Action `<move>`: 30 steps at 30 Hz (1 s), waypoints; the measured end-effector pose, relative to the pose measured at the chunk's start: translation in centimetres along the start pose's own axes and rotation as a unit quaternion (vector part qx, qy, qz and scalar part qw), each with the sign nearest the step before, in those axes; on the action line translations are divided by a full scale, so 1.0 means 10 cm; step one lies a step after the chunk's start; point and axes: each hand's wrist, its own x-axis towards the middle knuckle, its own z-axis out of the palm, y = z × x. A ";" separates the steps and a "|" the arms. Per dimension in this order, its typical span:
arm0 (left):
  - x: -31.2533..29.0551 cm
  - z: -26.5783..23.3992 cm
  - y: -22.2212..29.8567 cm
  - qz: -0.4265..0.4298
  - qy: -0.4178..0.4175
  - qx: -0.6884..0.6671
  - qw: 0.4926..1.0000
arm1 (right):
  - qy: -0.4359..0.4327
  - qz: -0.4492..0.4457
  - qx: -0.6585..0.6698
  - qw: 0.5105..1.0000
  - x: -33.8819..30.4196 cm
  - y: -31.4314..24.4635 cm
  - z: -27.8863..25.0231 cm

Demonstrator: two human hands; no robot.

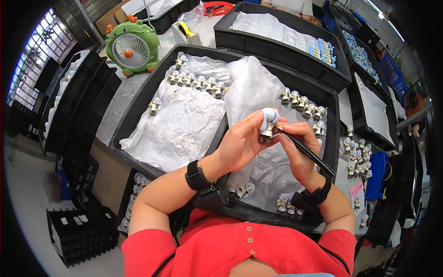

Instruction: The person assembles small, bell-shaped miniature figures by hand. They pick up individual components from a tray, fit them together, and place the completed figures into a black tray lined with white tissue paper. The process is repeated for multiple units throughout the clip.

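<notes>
My left hand (240, 145) is closed on a small figurine (268, 117) with pale blue hair, a white outfit and a dark base, held upright above the trays. In my right hand (301, 154) is a slim black pen-like tool (318, 161), its thin tip against or very close to the figurine's front. Beneath my hands lie two black trays lined with white paper (180, 129). A row of similar figurines (198, 83) stands in the left tray. More figurines (302, 104) stand along the right tray's far side, and a few (288, 203) lie near its front edge.
A green cartoon-shaped fan (131, 46) stands at the far left beside a tape dispenser (187, 33). Behind the trays is another black tray (281, 39) with blue pieces. Loose figurines (357, 157) cluster at the right, near a blue bin (379, 171). A person (295, 7) sits opposite.
</notes>
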 end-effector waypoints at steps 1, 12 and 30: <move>0.00 0.00 0.00 0.001 0.002 0.000 1.000 | 0.001 0.001 0.001 1.000 0.00 0.00 0.01; -0.01 0.01 0.00 -0.002 0.016 0.004 1.000 | 0.001 0.011 0.000 1.000 -0.02 0.00 0.02; -0.01 0.00 -0.01 -0.009 0.014 -0.019 1.000 | -0.001 -0.016 -0.041 0.999 -0.02 0.02 0.02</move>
